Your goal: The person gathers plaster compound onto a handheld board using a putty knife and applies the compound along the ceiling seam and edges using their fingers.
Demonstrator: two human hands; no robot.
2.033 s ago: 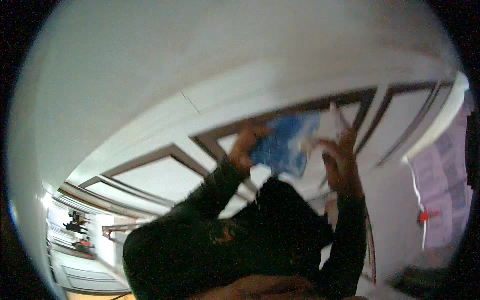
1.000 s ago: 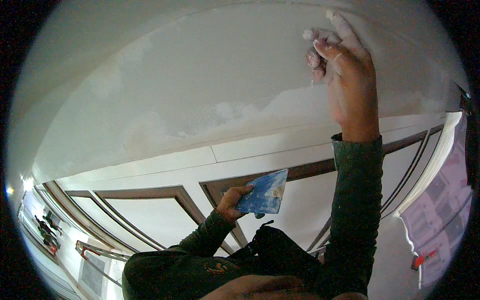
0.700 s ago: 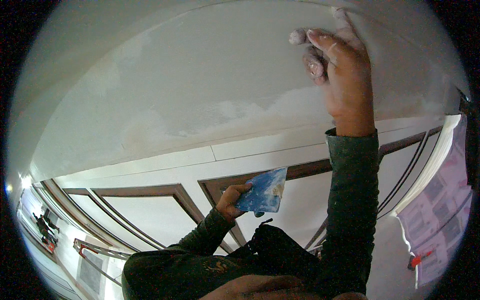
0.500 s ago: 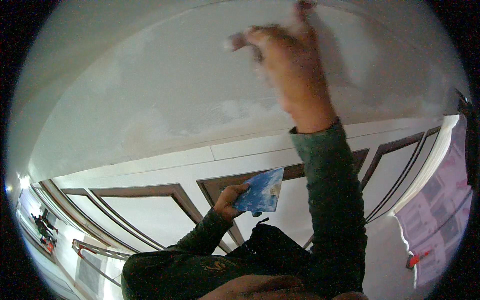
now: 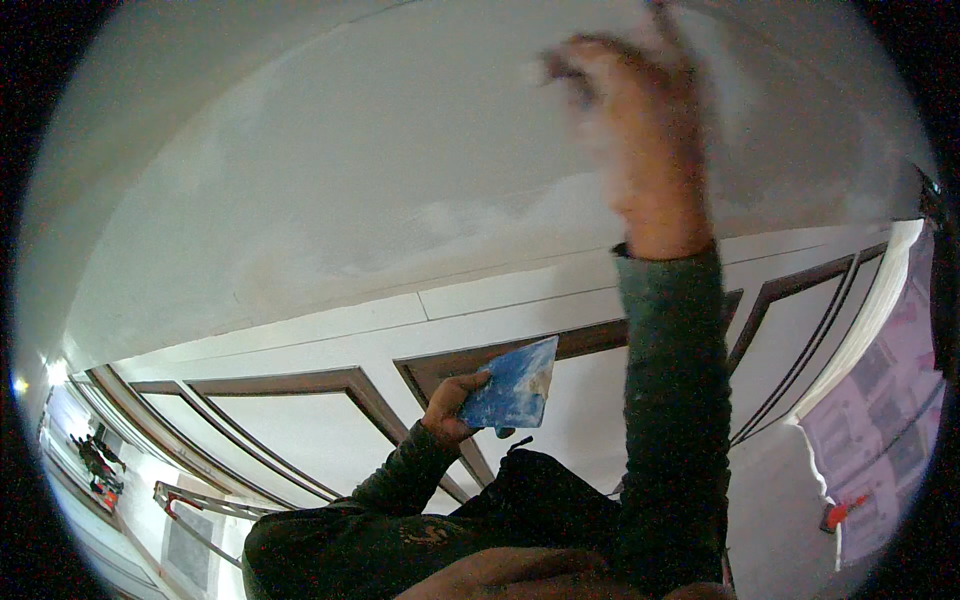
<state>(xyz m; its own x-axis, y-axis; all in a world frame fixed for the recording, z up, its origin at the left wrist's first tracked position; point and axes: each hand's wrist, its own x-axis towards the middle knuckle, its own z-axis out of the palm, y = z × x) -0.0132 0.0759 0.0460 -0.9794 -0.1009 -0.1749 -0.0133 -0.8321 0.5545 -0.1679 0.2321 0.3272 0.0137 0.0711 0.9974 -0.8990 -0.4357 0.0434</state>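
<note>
My left hand (image 5: 452,405) grips a thin, flat blue putty board (image 5: 507,385) by its left edge, thumb on top. White and beige filler is smeared over the board, thickest along its right side. My right hand (image 5: 648,125) is raised high at the upper right, close in front of a pale grey plastered surface (image 5: 330,180). Motion blurs its fingers, and what they hold, if anything, cannot be made out. Whiter patches mark the plaster to the left of my right wrist. Both arms wear dark green sleeves.
Below the plaster run white panels with brown trim (image 5: 275,383). A stepladder (image 5: 205,500) stands at the lower left, with a person (image 5: 97,458) farther off. On the right hang a pale curtain edge (image 5: 865,330) and purplish sheeting (image 5: 880,420), near a small red object (image 5: 832,517).
My right hand has swept to the right across the plaster. The left hand and the blue putty board have shifted slightly left.
</note>
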